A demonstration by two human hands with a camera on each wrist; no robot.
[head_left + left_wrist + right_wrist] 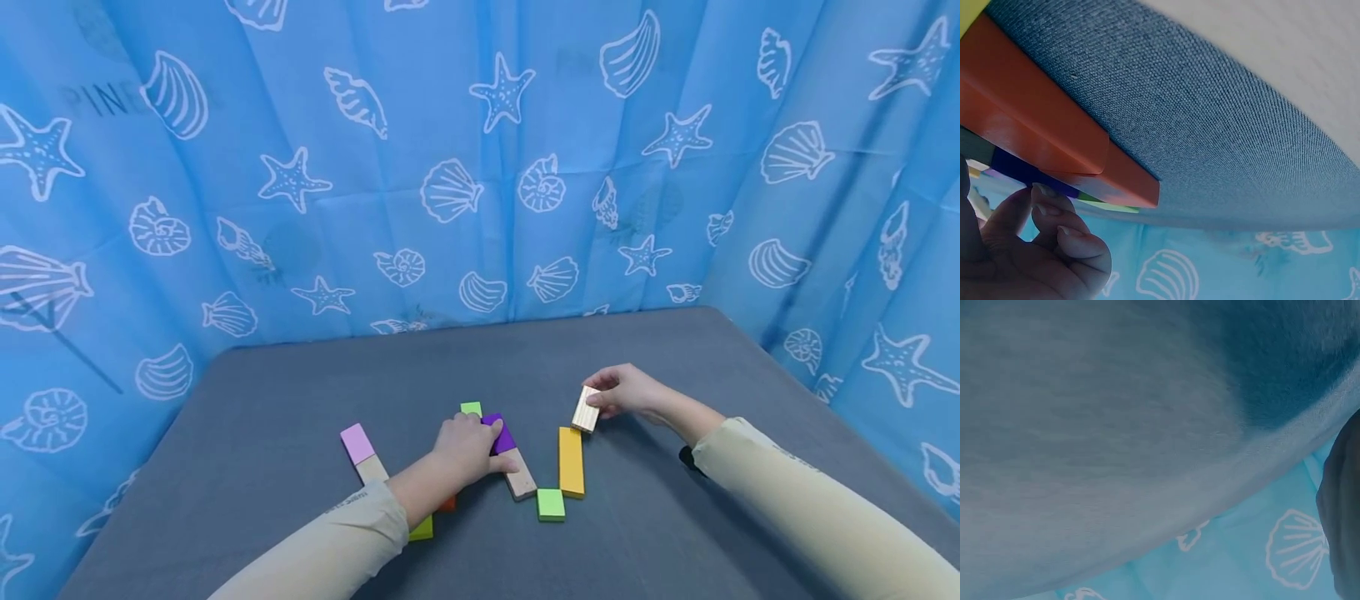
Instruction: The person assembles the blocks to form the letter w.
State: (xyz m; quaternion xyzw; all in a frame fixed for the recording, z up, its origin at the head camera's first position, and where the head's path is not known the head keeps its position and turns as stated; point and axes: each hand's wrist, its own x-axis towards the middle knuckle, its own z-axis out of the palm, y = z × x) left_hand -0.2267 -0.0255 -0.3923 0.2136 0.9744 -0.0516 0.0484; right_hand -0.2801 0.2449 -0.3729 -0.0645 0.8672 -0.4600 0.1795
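My right hand pinches a plain wooden block just above the far end of a yellow block. Whether the two blocks touch I cannot tell. A light green block lies at the yellow block's near end. My left hand rests at a purple block and the plain wooden block in line with it, fingers loosely bent. In the left wrist view, its fingertips are by the purple block, beside orange blocks. The right wrist view shows only a dark edge of the hand.
A pink block and a pale wooden block slant at the left. A yellow-green block lies partly under the left forearm, and another green block behind the left hand. A blue shell-print curtain borders the grey table.
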